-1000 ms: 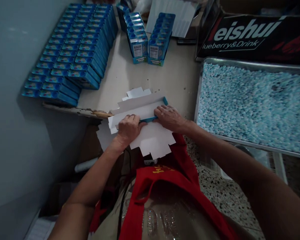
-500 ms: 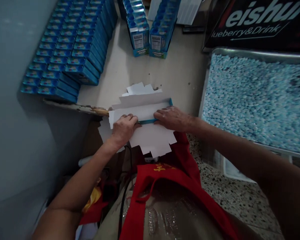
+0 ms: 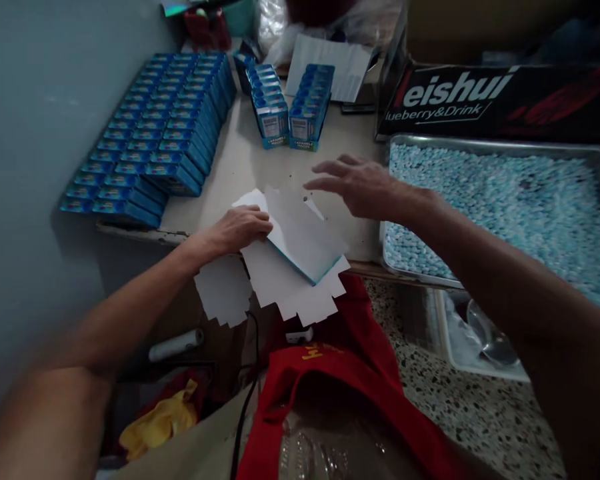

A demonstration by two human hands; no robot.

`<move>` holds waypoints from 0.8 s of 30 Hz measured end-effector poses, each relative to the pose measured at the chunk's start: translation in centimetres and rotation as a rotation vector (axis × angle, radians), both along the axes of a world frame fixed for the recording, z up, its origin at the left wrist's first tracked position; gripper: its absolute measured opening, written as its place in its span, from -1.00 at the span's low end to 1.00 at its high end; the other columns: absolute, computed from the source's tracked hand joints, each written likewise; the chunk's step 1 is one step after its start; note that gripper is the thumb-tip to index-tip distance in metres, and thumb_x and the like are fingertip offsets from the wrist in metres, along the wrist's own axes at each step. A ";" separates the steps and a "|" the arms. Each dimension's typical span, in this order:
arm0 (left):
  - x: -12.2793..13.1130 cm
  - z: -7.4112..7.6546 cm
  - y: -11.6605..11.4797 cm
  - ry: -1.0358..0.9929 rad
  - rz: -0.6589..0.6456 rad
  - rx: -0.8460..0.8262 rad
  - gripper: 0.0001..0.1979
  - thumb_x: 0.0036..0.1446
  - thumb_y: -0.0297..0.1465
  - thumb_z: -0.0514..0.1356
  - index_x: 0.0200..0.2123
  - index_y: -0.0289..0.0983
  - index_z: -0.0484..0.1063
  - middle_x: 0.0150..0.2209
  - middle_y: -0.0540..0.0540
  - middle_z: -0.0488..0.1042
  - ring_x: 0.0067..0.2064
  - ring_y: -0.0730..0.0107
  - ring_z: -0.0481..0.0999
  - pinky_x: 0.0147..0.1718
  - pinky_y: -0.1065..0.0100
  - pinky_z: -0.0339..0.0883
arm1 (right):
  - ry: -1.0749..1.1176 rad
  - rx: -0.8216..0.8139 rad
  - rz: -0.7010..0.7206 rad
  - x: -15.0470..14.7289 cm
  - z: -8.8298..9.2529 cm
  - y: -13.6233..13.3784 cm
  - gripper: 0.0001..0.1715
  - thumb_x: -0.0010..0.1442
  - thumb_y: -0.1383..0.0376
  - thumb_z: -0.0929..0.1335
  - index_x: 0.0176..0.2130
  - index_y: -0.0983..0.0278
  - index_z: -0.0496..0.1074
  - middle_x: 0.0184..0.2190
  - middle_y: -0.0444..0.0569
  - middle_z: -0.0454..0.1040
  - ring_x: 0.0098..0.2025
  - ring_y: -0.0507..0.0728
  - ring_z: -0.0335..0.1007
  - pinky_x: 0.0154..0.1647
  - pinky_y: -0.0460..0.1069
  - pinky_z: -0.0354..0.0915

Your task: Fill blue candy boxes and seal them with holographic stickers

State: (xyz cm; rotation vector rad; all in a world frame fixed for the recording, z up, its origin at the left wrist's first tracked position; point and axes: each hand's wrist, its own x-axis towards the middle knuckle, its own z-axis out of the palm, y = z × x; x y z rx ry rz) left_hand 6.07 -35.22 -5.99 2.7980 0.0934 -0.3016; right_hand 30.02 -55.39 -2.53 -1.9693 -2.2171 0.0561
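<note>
My left hand (image 3: 249, 225) is closed on the left end of a partly folded cardboard carton (image 3: 305, 237), white inside with blue edges. The carton lies slanted over flat white cardboard blanks (image 3: 290, 287) that jut past the table's front edge. My right hand (image 3: 353, 183) is raised above the table to the right of the carton, fingers stretched and apart, holding nothing. Past the hands stand two blue display boxes (image 3: 275, 127) filled with small blue packs.
Many blue packs (image 3: 155, 143) are stacked in rows at the left of the table (image 3: 225, 177). On the right, a metal tray (image 3: 386, 220) holds pale blue candies, with a black printed box (image 3: 450, 100) behind it. A plastic bin (image 3: 455, 363) with a metal scoop sits below.
My right hand has let go of the carton and moved up and away, fingers spread. The carton has turned, its right end now nearer me. The view has tilted up.
</note>
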 end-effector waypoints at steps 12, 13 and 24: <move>1.7 3.7 -1.7 -0.332 0.309 0.174 -0.60 0.31 -0.33 0.27 0.20 -0.16 0.48 0.16 -0.23 0.52 0.25 -0.03 0.42 0.22 0.01 0.28 | 0.033 0.008 0.046 -5.6 -5.3 0.4 -0.64 0.49 0.35 0.22 0.09 0.19 0.54 -0.09 0.07 0.60 -0.05 0.21 0.42 0.00 0.09 0.21; 0.2 3.4 -3.8 -0.311 0.375 0.208 -0.64 0.35 -0.28 0.23 0.18 -0.16 0.49 0.10 -0.24 0.55 0.18 -0.04 0.46 0.16 0.03 0.33 | 0.047 0.021 0.028 -6.6 -5.6 0.6 -0.61 0.49 0.37 0.21 0.13 0.20 0.51 -0.09 0.08 0.60 -0.05 0.22 0.41 -0.02 0.09 0.20; -1.5 -3.5 -8.0 -0.202 0.713 0.130 -0.57 0.52 -0.13 -0.09 -0.25 -0.19 0.43 -0.25 -0.19 0.56 -0.16 0.08 0.49 -0.10 0.13 0.22 | 0.345 0.059 -0.155 -7.0 -7.8 2.4 -0.60 0.55 0.25 0.16 -0.11 0.21 0.54 -0.16 0.04 0.57 -0.06 0.21 0.38 0.00 0.08 0.24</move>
